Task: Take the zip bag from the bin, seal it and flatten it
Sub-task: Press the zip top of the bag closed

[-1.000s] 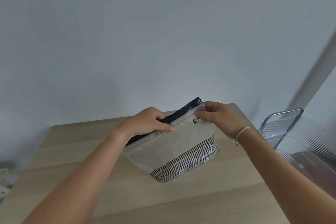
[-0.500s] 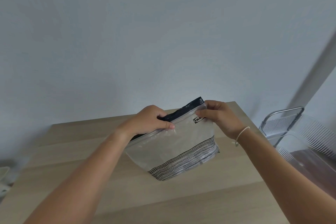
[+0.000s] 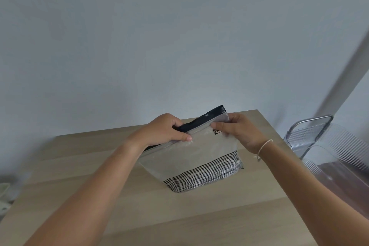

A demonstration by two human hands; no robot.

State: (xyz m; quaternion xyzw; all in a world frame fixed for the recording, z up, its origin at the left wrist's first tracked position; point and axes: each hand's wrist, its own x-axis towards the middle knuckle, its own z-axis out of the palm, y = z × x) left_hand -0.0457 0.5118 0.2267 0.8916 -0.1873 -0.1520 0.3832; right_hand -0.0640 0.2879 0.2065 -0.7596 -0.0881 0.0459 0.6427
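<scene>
A translucent zip bag (image 3: 196,158) with black stripes along its bottom and a dark band at its top stands upright on the wooden table (image 3: 79,176). My left hand (image 3: 163,131) pinches the top strip near its middle, thumb on the near side. My right hand (image 3: 237,130) pinches the same strip close to the right corner, partly covering a small dark logo. The two hands sit close together along the zip edge. The bag's inside looks pale and cloudy.
A clear ribbed plastic bin (image 3: 339,156) with a metal handle (image 3: 311,124) stands off the table's right edge. A pale wall rises behind the table. A small white object (image 3: 4,192) lies low at the far left.
My right thumb and fingers have slid left along the top strip toward my left hand. The bag and my left hand have barely moved.
</scene>
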